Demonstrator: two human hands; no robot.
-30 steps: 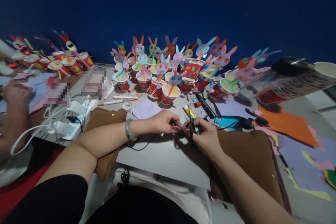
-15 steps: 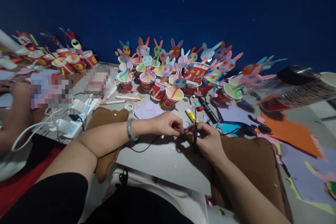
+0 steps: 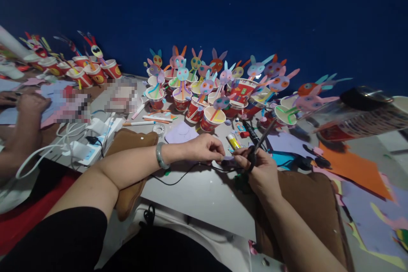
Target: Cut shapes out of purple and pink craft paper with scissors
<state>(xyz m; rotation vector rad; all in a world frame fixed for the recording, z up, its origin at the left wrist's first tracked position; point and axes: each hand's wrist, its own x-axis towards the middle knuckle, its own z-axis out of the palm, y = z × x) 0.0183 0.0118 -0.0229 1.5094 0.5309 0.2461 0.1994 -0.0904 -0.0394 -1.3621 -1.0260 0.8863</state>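
Observation:
My left hand [image 3: 204,148] has its fingers pinched at one end of a small purple paper piece [image 3: 228,162]. The other end touches the fingertips of my right hand [image 3: 264,174], which also grips scissors [image 3: 267,134]. Their dark blades point up and to the right, away from the paper; the handle loops are partly hidden by my fingers. Just beyond my hands lie a yellow glue stick [image 3: 233,141] and a black marker [image 3: 254,136]. A thin black cord [image 3: 188,171] runs beneath both hands.
Several paper cups [image 3: 213,120] with paper rabbits stand along the blue wall. Brown cushions [image 3: 306,204] lie by my forearms. A power strip [image 3: 98,142] is at left, near another person's hand [image 3: 32,104]. Orange paper [image 3: 357,168] and a clear container [image 3: 366,114] are at right.
The scissors have swung from upright to tilting up and right. My right hand has shifted slightly right, and the purple paper between my hands shows more.

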